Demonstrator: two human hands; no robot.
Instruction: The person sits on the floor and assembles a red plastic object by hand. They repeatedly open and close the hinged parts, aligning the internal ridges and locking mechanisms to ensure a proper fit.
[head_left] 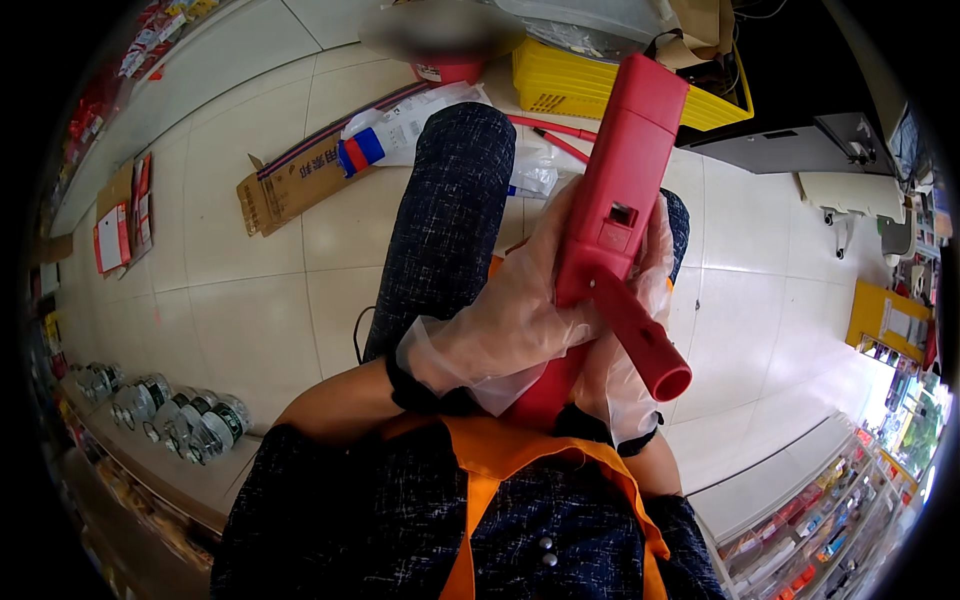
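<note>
- Held a long red plastic head (pixel 630 150) in both hands, up over the lap between the knees, slanted with its far end away from the body and a little to the right.
- Had the left hand (pixel 500 335), in a loose clear glove, closed around the lower left side of the long red plastic head.
- Had the right hand (pixel 606 385), gloved alike, closed on the opposite side, with fingers bent along the edge; could not see much of the palm behind the plastic.
- Pressed both hands right up against the piece; could not make out every fingertip.
- Had a hollow red socket (pixel 645 345) jutting from the near end toward the lower right.
- Saw more red plastic (pixel 548 395) between the wrists; could not tell whether joined to the head above.
- Wore orange straps (pixel 490 448) over dark flecked clothing (pixel 400 510).
- Saw a flattened cardboard box (pixel 300 188), white plastic wrapping (pixel 412 122) and a blue-and-red bundle (pixel 360 152) on the pale tiled floor (pixel 240 245), beyond the left knee.
- Saw thin red rods (pixel 562 128) past the knees, near a yellow crate (pixel 562 82).
- Saw clear bottles (pixel 205 425) grouped at lower left, stocked shelves (pixel 805 525) at lower right.
</note>
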